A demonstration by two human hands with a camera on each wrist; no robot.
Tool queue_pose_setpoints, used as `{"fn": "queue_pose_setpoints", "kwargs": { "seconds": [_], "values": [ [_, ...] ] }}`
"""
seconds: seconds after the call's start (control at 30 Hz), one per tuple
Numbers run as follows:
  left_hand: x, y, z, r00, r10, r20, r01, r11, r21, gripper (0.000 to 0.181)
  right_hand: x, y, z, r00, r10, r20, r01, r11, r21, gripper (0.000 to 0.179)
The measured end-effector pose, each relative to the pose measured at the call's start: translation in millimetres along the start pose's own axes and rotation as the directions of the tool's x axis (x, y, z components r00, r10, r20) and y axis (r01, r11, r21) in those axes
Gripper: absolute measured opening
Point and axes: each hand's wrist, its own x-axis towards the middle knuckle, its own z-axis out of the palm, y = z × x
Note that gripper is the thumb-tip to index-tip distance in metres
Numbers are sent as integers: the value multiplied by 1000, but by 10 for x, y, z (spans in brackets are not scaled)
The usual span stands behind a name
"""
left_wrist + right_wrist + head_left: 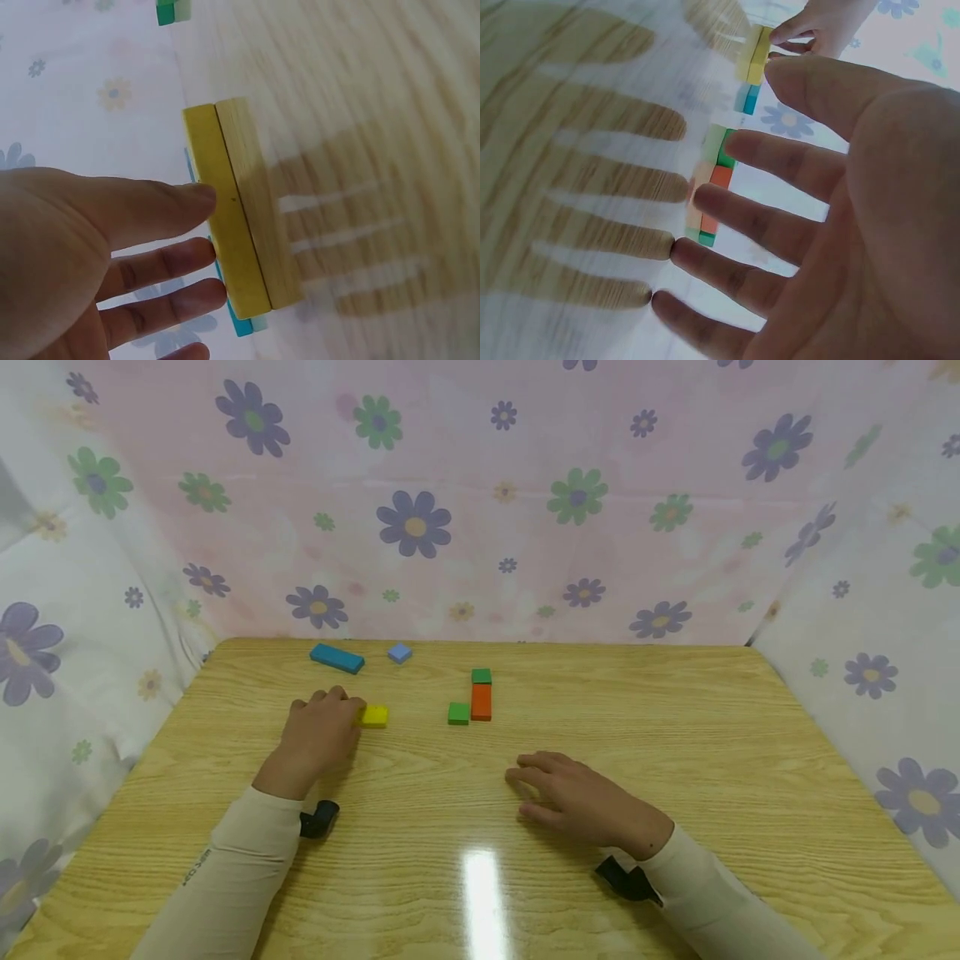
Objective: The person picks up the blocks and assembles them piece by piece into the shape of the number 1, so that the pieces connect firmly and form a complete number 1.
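Note:
A flat yellow block [375,717] lies on the wooden table, left of the middle. My left hand [322,729] is at its left end. In the left wrist view the thumb overlaps the top edge of the yellow block [229,217], while the other fingertips reach its far side; the index finger is mostly hidden. My right hand [577,797] holds nothing, its fingers spread low over the table, in front of the other blocks. Beyond it, a red-orange block [482,702] has a dark green block [482,677] at its far end and a light green block [458,714] beside its near left side.
Toward the back left lie a long blue block [337,658] and a small light-blue block [400,653], turned at an angle. A flowered curtain [480,527] stands behind the table [675,735] and along both sides. Each wrist carries a black strap piece [321,819].

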Motion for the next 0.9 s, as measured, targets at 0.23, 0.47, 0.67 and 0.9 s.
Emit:
{"fn": "queue_pose_setpoints", "kwargs": {
  "seconds": [0.23, 0.47, 0.67, 0.9],
  "values": [
    [13, 25, -14, 1000, 21, -10, -21, 1000, -15, 31, 43, -28, -7, 980, -103, -168, 90, 992, -86, 30],
    [8, 68, -13, 999, 38, 14, -38, 999, 2, 28, 69, -48, -7, 929, -143, -342, 97, 984, -149, 18],
    [-14, 130, -9, 996, 84, 35, -83, 996, -33, 29, 77, -46, 3, 927, -130, -352, 83, 986, -147, 18],
    [-20, 221, 2, 988, 151, 44, -149, 988, -47, 28, 76, -54, 14, 912, -146, -383, 99, 985, -141, 18]
  ]
}}
